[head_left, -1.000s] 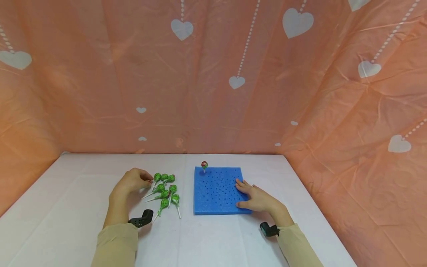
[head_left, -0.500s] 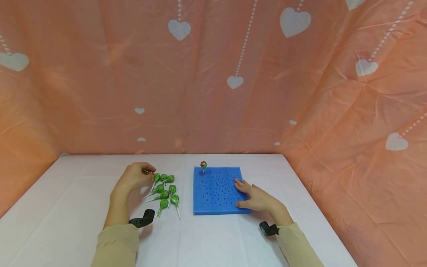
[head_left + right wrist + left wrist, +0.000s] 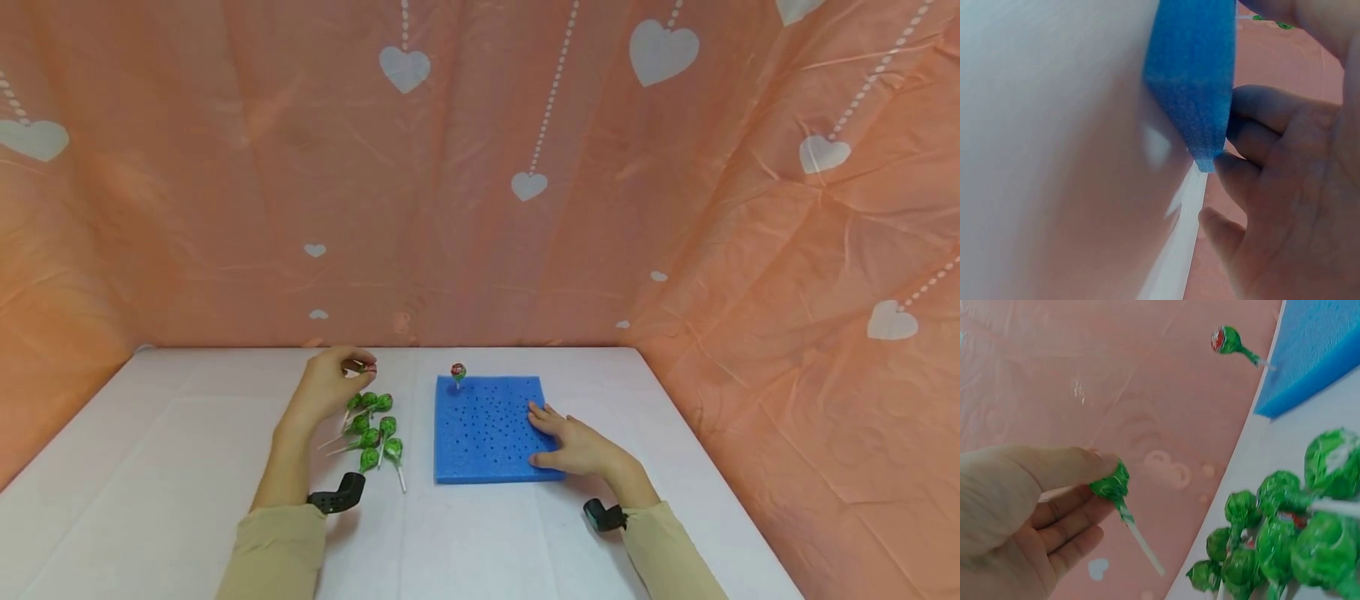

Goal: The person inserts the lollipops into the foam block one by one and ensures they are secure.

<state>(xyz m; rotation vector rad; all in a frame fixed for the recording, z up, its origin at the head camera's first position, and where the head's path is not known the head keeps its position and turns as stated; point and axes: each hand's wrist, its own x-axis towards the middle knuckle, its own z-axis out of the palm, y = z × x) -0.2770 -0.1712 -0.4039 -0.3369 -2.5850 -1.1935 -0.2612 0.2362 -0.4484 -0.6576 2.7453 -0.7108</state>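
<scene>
My left hand (image 3: pixel 324 388) pinches a green-wrapped lollipop (image 3: pixel 1114 486) by its candy head between thumb and fingers. In the left wrist view its white stick points down and to the right. That hand is above the far side of a loose group of green lollipops (image 3: pixel 368 437) lying on the table. My right hand (image 3: pixel 579 446) rests with spread fingers on the right edge of a blue foam block (image 3: pixel 468 465) dotted with small holes. One red-and-green lollipop (image 3: pixel 458 372) stands upright by its stick in the block's far left corner.
A white cloth covers the table (image 3: pixel 480 542). An orange curtain (image 3: pixel 480 250) with white hearts hangs behind and along both sides. Small black cameras (image 3: pixel 339 493) are strapped to both wrists.
My left hand has lifted a lollipop from the left of the group and carried it up and to the right. The right hand and foam block have stayed in place.
</scene>
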